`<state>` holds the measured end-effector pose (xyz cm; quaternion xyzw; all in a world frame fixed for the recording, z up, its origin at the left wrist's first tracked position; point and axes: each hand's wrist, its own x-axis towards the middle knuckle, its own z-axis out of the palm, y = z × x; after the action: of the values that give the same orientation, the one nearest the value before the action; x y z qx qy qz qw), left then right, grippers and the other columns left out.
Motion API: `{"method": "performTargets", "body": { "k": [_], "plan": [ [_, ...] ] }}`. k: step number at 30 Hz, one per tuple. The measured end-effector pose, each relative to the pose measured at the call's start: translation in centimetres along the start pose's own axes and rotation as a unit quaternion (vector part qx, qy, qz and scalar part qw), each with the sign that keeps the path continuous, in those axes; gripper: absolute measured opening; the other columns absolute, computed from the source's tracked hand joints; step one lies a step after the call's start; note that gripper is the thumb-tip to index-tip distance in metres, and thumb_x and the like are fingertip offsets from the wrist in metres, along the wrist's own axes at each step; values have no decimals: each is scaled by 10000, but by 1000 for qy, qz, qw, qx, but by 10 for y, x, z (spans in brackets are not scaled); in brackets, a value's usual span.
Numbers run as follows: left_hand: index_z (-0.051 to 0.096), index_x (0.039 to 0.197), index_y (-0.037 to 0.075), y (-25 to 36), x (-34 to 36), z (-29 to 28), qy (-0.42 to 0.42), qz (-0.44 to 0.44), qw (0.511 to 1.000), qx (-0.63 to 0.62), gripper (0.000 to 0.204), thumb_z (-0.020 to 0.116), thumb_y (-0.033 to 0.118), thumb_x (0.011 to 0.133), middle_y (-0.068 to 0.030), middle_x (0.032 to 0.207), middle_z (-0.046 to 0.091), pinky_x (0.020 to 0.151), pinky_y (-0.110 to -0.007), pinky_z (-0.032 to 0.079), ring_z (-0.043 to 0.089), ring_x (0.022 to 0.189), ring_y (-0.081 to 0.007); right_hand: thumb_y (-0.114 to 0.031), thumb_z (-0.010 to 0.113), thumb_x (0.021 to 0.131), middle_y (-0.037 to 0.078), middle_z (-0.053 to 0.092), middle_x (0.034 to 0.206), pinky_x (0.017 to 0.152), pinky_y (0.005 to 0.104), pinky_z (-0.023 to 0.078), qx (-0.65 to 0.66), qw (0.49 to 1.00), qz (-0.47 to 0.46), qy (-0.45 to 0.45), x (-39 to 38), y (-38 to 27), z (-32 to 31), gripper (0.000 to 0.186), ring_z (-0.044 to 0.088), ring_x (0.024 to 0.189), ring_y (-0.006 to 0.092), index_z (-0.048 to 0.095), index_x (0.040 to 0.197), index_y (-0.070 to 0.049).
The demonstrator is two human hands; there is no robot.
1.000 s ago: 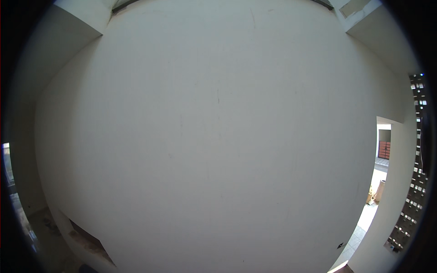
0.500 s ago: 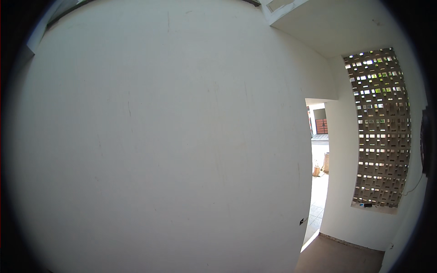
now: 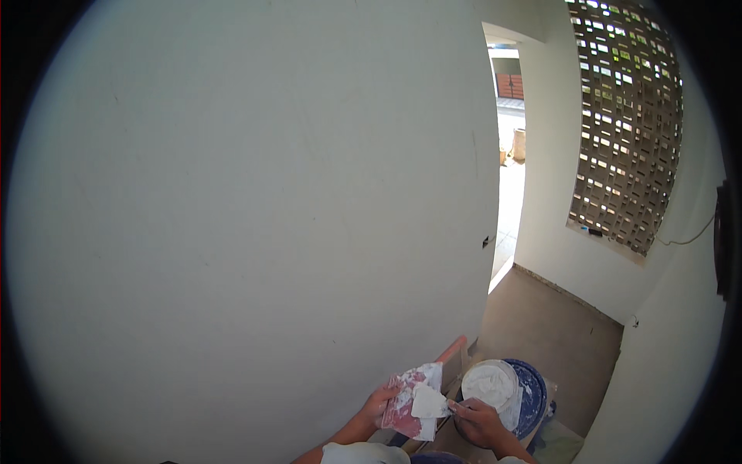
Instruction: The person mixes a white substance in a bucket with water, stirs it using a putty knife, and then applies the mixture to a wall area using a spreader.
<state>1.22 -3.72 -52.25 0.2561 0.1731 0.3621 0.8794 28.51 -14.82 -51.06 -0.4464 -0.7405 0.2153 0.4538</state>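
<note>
My left hand [image 3: 378, 404] grips the left edge of a reddish board [image 3: 401, 418] smeared with white putty. My right hand [image 3: 478, 424] is closed around a putty knife [image 3: 428, 402], whose wide, whitish blade lies over the board; whether it touches cannot be made out. Just beyond the right hand is a round container of white putty [image 3: 488, 383], set on or in a larger blue tub [image 3: 535, 396] with white smears. A thin orange-pink bar [image 3: 451, 349] sticks out past the board's far corner; what it belongs to is hidden.
A large whitish wall [image 3: 255, 216] with faint streaks fills the left and middle. Right of it are a bright doorway [image 3: 506, 185], a perforated block screen [image 3: 627, 124] and brown floor [image 3: 541, 317]. A dark object [image 3: 722, 240] with a cable hangs on the right wall.
The view has tilted down, so the wall, doorway and screen sit higher in the picture. Both hands, the board, the putty knife and the containers have come into view at the bottom.
</note>
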Motion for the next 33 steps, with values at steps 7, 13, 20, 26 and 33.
{"method": "performTargets", "body": {
  "k": [7,13,20,26,33],
  "plan": [
    [533,1263,-45,14,4,29,99,81,991,47,312,546,132,1006,-149,1143,675,917,-391,573,699,1017,-237,82,632,778,116,655,948,737,358,532,-1,998,48,-42,-2,-11,-19,532,647,824,284,680,1275,-102],
    [519,1279,-35,2,-9,24,117,82,988,63,322,541,139,1010,-136,1157,666,901,-368,569,692,1002,-213,93,652,804,109,651,936,739,329,524,-5,996,75,-54,-18,-22,-23,503,641,809,265,678,1275,-83],
    [513,1289,-34,-9,-11,18,118,100,986,66,339,542,150,1006,-143,1168,660,911,-368,565,690,1014,-218,70,623,772,90,632,902,719,369,531,-31,990,107,-86,-38,-22,-42,593,632,810,269,667,1311,-173],
    [511,1294,-38,4,2,19,104,126,986,38,350,544,140,994,-154,1187,659,920,-375,565,691,1031,-232,32,656,813,141,631,889,755,339,510,21,982,174,-71,-46,12,-52,517,624,791,280,647,1317,-83],
    [504,1323,-44,3,11,30,90,94,990,53,411,578,146,966,-157,1193,663,964,-391,540,683,1052,-254,-1,662,816,150,596,894,802,368,507,52,988,139,-49,-6,-15,-45,611,606,834,346,569,1409,-115]
  ]
}}
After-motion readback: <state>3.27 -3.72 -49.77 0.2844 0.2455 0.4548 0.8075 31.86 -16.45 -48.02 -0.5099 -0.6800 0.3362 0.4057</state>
